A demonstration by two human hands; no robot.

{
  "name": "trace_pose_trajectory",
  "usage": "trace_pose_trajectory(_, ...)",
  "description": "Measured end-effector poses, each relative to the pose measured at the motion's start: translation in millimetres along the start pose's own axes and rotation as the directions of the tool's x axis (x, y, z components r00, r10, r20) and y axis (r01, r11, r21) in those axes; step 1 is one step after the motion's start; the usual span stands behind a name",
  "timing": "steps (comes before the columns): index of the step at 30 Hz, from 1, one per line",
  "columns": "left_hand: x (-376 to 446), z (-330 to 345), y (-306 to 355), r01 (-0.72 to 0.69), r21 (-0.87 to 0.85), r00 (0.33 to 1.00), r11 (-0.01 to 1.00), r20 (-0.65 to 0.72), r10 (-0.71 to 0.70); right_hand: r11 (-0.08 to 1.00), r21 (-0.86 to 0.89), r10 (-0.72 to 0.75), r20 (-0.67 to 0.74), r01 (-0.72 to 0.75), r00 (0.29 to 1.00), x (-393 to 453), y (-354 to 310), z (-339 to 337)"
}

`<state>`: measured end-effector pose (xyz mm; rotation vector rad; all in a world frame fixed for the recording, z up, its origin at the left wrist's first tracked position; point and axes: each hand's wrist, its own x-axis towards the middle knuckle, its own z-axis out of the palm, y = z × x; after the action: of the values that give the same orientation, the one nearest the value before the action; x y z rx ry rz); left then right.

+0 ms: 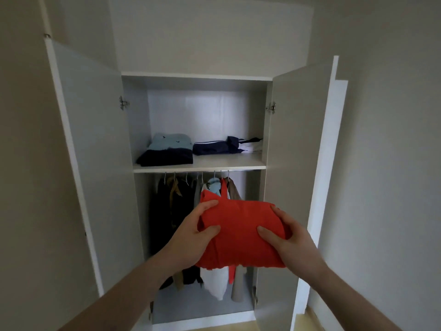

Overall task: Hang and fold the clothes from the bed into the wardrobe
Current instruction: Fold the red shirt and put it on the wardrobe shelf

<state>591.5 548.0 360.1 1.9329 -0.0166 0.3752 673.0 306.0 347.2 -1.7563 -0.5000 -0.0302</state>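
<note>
I hold a folded red garment (pixel 239 231) in front of the open wardrobe (pixel 198 77), below its shelf (pixel 229 162). My left hand (pixel 191 237) grips the garment's left edge, thumb on top and fingers curled round it. My right hand (pixel 288 237) grips the right edge the same way. Two folded stacks lie on the shelf: a light blue piece on a dark navy one (pixel 167 149) at the left, and navy and white pieces (pixel 226 145) at the right. Under the shelf, several garments (pixel 176 204) hang from hangers on a rail.
Both wardrobe doors stand open, the left door (pixel 93 149) and the right door (pixel 296 144) flanking the opening. Bare shelf surface shows in front of the stacks. White walls surround the wardrobe, and a strip of wooden floor (pixel 317 318) shows at the lower right.
</note>
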Motion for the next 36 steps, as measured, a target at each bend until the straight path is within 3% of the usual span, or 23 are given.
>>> trace_pose_trajectory(7,99.9,-26.8,-26.3,0.009,0.005,0.985,1.0,-0.172,-0.008,0.999,0.018,-0.042,0.176,0.04,0.983,140.8,14.0,23.6)
trace_pose_trajectory(12,164.0,-57.9,-49.7,-0.004,0.0,0.976,1.0,-0.22,0.004,0.995,0.077,-0.074,0.198,0.06,0.977,218.5,25.0,51.9)
trace_pose_trajectory(26,389.1,-119.2,-128.8,-0.136,-0.013,0.971,0.991,-0.198,0.13,0.992,0.056,-0.118,0.087,0.113,0.989,434.5,56.4,114.0)
trace_pose_trajectory(36,529.6,-129.2,-172.7,-0.13,0.031,0.978,0.991,-0.16,0.133,0.996,-0.007,-0.091,0.035,0.091,0.995,565.5,91.3,128.4)
